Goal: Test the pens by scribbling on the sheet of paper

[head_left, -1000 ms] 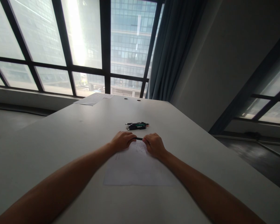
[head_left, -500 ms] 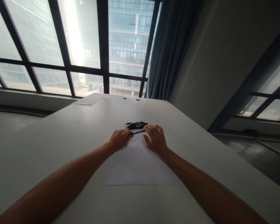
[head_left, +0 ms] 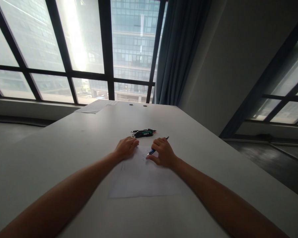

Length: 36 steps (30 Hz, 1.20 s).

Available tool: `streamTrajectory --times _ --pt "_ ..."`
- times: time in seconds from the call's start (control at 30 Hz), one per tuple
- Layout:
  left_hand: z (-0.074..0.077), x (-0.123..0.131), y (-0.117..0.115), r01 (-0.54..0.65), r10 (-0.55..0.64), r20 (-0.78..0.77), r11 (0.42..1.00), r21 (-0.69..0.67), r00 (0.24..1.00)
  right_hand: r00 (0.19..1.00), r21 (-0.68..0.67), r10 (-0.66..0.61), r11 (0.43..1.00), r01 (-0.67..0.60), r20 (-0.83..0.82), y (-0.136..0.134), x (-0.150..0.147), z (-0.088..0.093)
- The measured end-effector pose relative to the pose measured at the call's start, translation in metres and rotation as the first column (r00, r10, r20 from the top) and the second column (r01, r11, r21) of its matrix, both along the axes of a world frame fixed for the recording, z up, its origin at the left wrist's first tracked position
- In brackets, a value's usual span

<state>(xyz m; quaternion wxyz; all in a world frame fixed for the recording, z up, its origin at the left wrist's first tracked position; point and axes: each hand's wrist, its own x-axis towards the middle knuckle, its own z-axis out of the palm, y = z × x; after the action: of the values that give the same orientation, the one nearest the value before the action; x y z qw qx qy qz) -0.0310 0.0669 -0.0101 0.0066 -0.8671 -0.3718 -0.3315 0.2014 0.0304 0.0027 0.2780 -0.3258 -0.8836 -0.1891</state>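
My right hand (head_left: 163, 152) is closed around a blue pen (head_left: 151, 151), with the tip pointing down-left over a white sheet of paper (head_left: 144, 178) and the pen's end sticking out past my knuckles. Faint pencil marks show on the sheet near the pen tip. My left hand (head_left: 126, 147) rests on the sheet's upper left corner, fingers loosely curled and flat on the paper, holding nothing. A small bundle of several pens (head_left: 144, 133) lies on the white table (head_left: 64, 145) just beyond both hands.
Another sheet of paper (head_left: 96, 106) lies at the table's far left edge, near two round cable holes (head_left: 138, 105). Large windows and a grey curtain (head_left: 178, 53) stand behind the table. A wall rises to the right, with dark floor beyond the table's right edge.
Both hands held the pen between them a second ago. The left hand let go and settled on the paper; the right hand took the pen and turned its tip down toward the sheet.
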Motion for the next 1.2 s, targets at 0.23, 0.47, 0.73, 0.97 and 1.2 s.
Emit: streamTrajectory --times 0.23,0.47,0.73,0.97,1.2 --pt "0.001 0.004 0.001 0.056 -0.057 -0.087 0.998 -0.009 0.995 0.982 0.049 0.127 0.99 -0.135 0.136 -0.008 -0.01 0.004" --pt "-0.001 0.005 0.002 0.053 -0.052 -0.088 0.999 0.013 0.995 0.979 0.069 0.174 0.981 -0.181 0.102 -0.008 -0.009 0.004" --pt "-0.001 0.006 0.002 0.046 -0.044 -0.109 0.999 0.017 0.993 0.991 0.079 0.074 0.993 -0.082 0.108 -0.009 -0.008 0.005" --pt "-0.002 0.006 0.004 0.053 -0.048 -0.125 0.998 0.036 0.991 0.995 0.077 0.05 0.995 -0.056 0.083 -0.006 -0.007 0.0" --pt "-0.005 0.006 0.004 0.043 -0.042 -0.123 0.999 0.01 0.992 0.98 0.006 0.014 1.0 -0.013 -0.198 0.003 0.009 0.021"
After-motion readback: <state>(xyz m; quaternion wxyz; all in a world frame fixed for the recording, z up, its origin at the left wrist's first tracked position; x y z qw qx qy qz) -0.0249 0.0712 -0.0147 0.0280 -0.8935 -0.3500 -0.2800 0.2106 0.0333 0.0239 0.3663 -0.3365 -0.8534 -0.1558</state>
